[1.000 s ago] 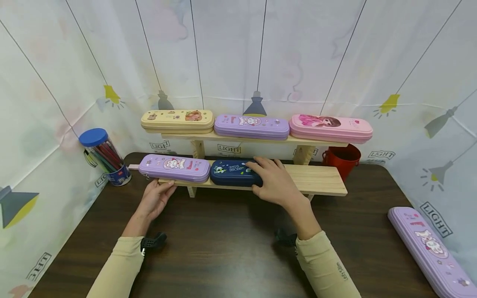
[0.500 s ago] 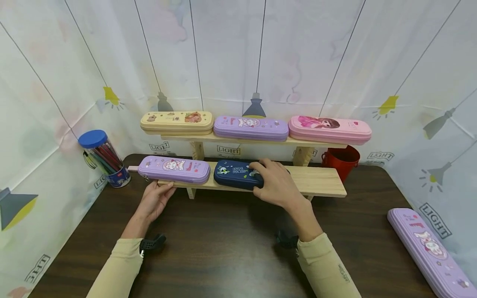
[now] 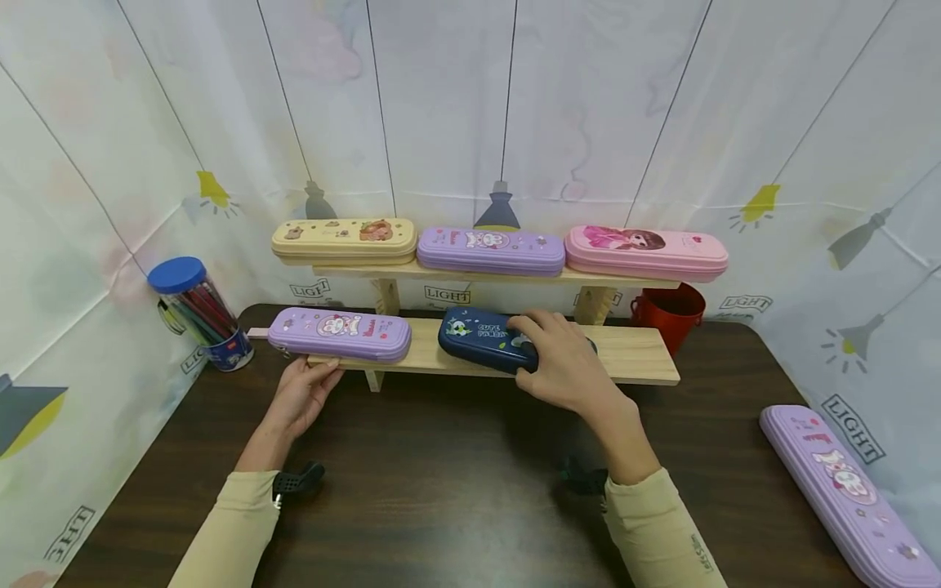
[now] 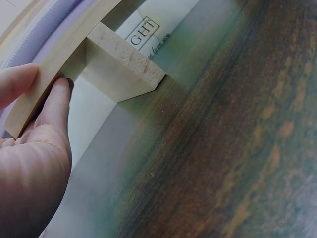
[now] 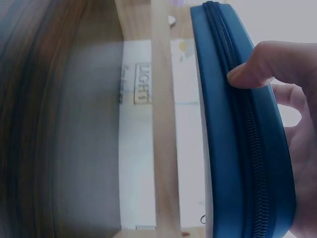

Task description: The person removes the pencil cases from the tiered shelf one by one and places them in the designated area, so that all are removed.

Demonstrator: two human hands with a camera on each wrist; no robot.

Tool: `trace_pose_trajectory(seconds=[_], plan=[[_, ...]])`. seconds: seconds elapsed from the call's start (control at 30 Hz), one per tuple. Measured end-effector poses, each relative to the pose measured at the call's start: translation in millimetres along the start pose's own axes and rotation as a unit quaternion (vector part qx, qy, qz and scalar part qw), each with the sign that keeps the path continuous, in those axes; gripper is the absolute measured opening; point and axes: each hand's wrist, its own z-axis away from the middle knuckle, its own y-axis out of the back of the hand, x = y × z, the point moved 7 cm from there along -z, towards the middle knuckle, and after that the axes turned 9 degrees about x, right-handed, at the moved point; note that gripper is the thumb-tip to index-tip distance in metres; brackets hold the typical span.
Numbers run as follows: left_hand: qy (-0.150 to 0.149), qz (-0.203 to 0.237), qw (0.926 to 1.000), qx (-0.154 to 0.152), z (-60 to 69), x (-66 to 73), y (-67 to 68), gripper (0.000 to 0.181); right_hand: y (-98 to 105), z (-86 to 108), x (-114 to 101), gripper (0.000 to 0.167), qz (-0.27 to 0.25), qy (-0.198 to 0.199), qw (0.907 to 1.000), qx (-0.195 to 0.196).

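Note:
My right hand (image 3: 564,361) holds a navy zip pencil case (image 3: 481,336) with a panda print, thumb on its zipped front side. In the right wrist view a gap shows between the navy case (image 5: 225,134) and the wooden shelf board (image 5: 165,114), so it is off the board and slightly slanted. My left hand (image 3: 303,396) grips the left end of the lower wooden board (image 3: 634,355), thumb at its front edge, other fingers underneath. Just above that hand lies a purple pencil case (image 3: 340,333) on the board.
The upper board (image 3: 470,276) bears a yellow case (image 3: 344,241), a purple case (image 3: 491,251) and a pink case (image 3: 647,252). A pencil tub (image 3: 202,314) stands left, a red bucket (image 3: 672,310) behind right. Another purple case (image 3: 849,490) lies at the table's right edge.
My right hand has lifted the navy case off the lower board and shifted it right, away from the purple case beside it. The left hand keeps its grip on the board.

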Motion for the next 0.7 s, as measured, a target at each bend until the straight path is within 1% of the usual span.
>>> trace_pose_trajectory(seconds=[0.1, 0.2, 0.47, 0.7], plan=[[0.004, 0.002, 1.0, 0.001, -0.1, -0.3, 0.7, 0.069, 7, 4.8, 7, 0.063, 0.0, -0.014, 0.9999, 0.0], [0.005, 0.002, 1.0, 0.0, 0.5, 0.7, 0.8, 0.07, 13, 11.1, 13, 0.063, 0.003, -0.02, 0.9998, -0.002], [0.0, -0.004, 1.0, -0.003, 2.0, 2.7, -0.7, 0.073, 23, 30.7, 32, 0.069, -0.002, -0.049, 0.9986, -0.021], [0.006, 0.001, 1.0, -0.006, 1.6, 1.6, -1.5, 0.075, 30, 45.5, 45, 0.073, 0.015, -0.08, 0.9961, -0.036]])
